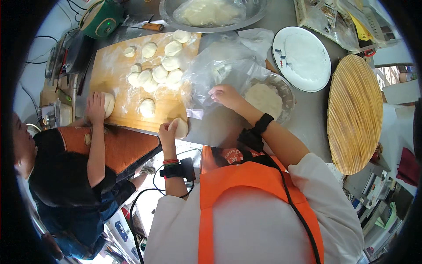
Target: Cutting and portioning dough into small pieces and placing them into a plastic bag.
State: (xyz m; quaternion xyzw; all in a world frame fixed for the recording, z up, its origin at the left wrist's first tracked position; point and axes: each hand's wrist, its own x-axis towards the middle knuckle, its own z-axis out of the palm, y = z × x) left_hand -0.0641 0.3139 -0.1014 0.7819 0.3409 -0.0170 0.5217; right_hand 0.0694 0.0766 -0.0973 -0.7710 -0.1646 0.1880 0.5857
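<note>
My left hand (167,135) is closed on the edge of a flattened round of dough (179,128), at the near right corner of the floured wooden board (125,55). My right hand (225,95) hovers by a crumpled clear plastic bag (211,66), its fingers loosely bent and slightly apart, with nothing visible in them. Under my right forearm sits a bowl (288,99) of white flour (263,100). One dough piece (147,108) lies alone on the board, and several more dough pieces (159,74) cluster farther back.
At the left, a co-worker's hand (94,108) rests against another dough piece (109,104). A large metal basin (165,15) holds bagged dough. To the right are a white plate (302,59), a round ridged wooden lid (355,114) and a crate (303,13). A green pot (102,20) stands far left.
</note>
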